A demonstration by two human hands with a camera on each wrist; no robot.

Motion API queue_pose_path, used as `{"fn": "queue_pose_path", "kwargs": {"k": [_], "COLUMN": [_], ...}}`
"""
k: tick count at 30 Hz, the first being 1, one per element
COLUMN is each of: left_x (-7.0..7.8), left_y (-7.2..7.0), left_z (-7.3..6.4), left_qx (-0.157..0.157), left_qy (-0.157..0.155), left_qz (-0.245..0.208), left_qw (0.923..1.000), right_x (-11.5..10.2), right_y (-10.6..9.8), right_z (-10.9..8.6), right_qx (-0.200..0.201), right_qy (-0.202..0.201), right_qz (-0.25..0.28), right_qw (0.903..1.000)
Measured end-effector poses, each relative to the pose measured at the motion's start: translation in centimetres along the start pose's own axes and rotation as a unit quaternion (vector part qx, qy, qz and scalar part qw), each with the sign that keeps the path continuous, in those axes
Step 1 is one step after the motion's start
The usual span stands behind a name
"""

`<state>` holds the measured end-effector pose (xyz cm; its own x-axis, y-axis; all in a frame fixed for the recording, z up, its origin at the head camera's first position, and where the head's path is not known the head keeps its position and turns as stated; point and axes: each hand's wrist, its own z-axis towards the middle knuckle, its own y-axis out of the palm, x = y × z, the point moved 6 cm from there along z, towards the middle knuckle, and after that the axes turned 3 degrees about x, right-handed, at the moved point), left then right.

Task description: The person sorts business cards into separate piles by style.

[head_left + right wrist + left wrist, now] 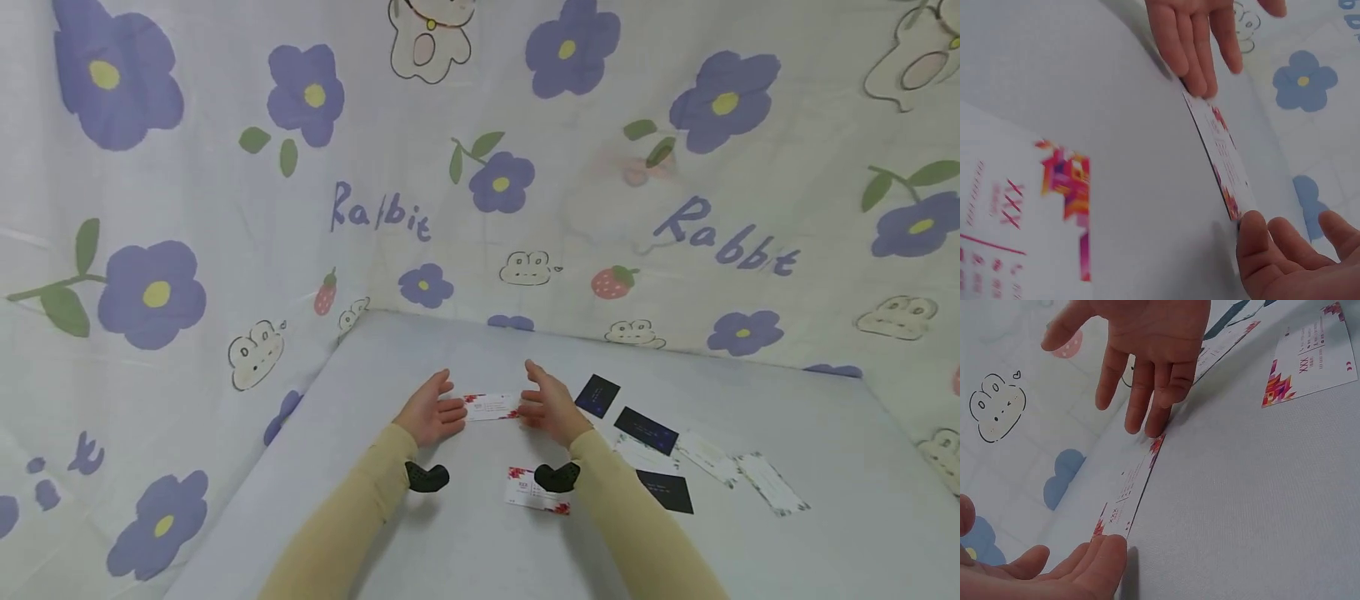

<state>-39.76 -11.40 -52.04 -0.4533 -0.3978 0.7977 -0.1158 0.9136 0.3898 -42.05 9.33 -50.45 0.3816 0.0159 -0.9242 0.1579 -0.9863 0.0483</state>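
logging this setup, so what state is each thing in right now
left hand, open, palm turned inward
right hand, open, palm turned inward
far red card, print up, between both hands' fingertips; can't tell if gripped
near red card, flat, print up
black cards, three, flat, spread out
leaf cards, three, flat, one partly covered by a black card
curtain, hanging, slightly creased

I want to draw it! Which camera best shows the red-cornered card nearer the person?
Left wrist: the card looks big, with clear XXX letters. Head shows it small, partly hidden by a black thing. Right wrist cuts it off.
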Motion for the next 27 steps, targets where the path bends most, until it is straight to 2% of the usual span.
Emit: {"fn": "queue_pose_path", "kwargs": {"k": [4,10,14,17,20,23,27], "left_x": [0.1,0.1,0.2,0.2,0.2,0.0,-0.1], "left_y": [-0.1,-0.4,-0.5,-0.7,-0.7,-0.5,-0.2], "left_z": [0.3,0.6,0.5,0.3,0.1,0.0,0.1], "left_qx": [0.003,0.005,0.007,0.004,0.0,-0.007,-0.01], "left_qy": [-0.005,-0.007,-0.002,0.003,0.006,0.011,0.013], "left_qz": [0.004,0.006,0.006,0.006,0.007,0.012,0.017], "left_qw": [1.0,0.9999,1.0,1.0,1.0,0.9998,0.9997], "right_x": [0.0,-0.1,-0.2,0.0,0.0,-0.4,-1.0], "right_y": [-0.6,-0.2,0.4,1.2,2.3,2.5,1.7], "right_z": [0.3,0.7,0.7,0.7,0.8,0.9,0.8], "right_qx": [0.026,0.002,0.0,-0.011,-0.016,0.021,0.081], "right_qy": [0.008,0.011,0.013,0.029,0.031,0.002,-0.033], "right_qz": [-0.016,-0.008,0.008,0.032,0.024,-0.033,-0.098], "right_qw": [0.9995,0.9999,0.9999,0.999,0.9991,0.9992,0.9914]}}
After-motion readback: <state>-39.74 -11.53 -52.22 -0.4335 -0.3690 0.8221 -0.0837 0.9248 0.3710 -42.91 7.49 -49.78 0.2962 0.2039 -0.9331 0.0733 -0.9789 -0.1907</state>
